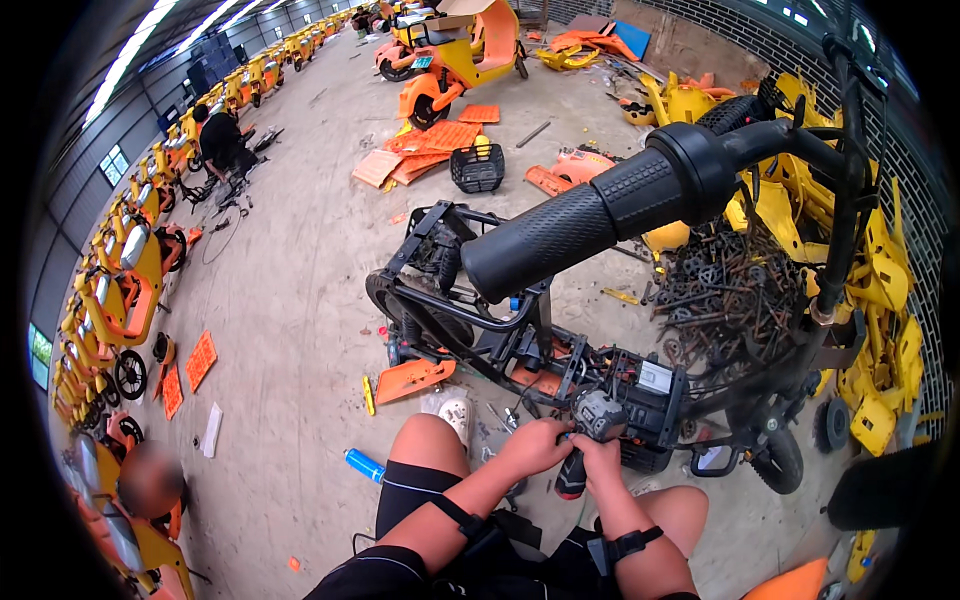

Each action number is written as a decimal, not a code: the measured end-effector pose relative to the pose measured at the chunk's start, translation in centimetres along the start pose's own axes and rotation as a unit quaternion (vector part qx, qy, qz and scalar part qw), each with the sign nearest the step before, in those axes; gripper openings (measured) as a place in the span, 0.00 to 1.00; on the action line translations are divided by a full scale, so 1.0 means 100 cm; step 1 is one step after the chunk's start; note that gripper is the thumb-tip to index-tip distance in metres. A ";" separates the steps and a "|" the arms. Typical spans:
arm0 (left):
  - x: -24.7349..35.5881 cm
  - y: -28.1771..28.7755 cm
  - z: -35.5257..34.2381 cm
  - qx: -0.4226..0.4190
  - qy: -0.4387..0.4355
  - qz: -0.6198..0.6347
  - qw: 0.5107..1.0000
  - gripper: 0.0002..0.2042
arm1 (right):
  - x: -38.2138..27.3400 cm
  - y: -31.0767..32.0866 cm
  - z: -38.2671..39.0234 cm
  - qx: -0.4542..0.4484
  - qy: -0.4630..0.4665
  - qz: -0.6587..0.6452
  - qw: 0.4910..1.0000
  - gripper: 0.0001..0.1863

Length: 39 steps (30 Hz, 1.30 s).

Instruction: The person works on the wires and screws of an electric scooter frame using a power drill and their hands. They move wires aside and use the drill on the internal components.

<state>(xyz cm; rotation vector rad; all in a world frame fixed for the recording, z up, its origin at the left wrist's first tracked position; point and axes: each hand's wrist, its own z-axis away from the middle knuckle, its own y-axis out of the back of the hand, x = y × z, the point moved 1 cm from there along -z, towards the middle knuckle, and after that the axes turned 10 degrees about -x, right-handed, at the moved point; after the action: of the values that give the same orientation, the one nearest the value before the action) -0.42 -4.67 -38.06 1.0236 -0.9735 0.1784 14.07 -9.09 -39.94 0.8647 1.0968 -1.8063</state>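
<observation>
A grey-and-black power drill [598, 414] with a red-trimmed battery [570, 480] is between my knees, beside the stripped black scooter frame [495, 322]. My right hand [598, 458] is closed on the drill. My left hand [540, 448] meets it at the drill, fingers curled in a pinch; what they grip is too small to tell. An exposed electrical unit [650, 378] sits low in the frame, just behind the drill. A black handlebar grip [540, 250] crosses the upper middle of the view. An orange panel [410, 380] and a blue cylinder [362, 462] lie on the floor.
Rows of yellow-orange scooters [130, 285] line the left. A person in black [222, 145] crouches over parts at back left. Yellow body panels [870, 380] and a heap of dark metal parts [715, 300] are piled right. A black basket [478, 168] lies near orange panels [430, 140].
</observation>
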 end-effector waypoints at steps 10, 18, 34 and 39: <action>-0.010 0.001 0.011 0.037 -0.006 -0.086 0.996 0.16 | 0.012 -0.017 -0.002 -0.007 -0.017 -0.026 0.999 0.17; -0.002 0.009 0.024 0.055 0.044 -0.037 0.997 0.13 | 0.017 -0.025 -0.001 0.011 -0.012 -0.018 1.000 0.15; -0.009 0.009 0.014 0.068 -0.001 -0.034 0.997 0.16 | 0.004 -0.019 -0.006 -0.021 -0.026 -0.045 0.998 0.13; -0.004 0.005 0.001 0.076 -0.011 -0.024 0.997 0.15 | 0.002 -0.007 -0.012 -0.026 -0.011 -0.040 0.999 0.13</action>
<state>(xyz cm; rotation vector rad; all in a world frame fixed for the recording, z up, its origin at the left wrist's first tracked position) -0.98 -4.38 -38.00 1.1900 -0.9663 0.2039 13.52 -7.83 -40.31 0.7776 1.1741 -1.8407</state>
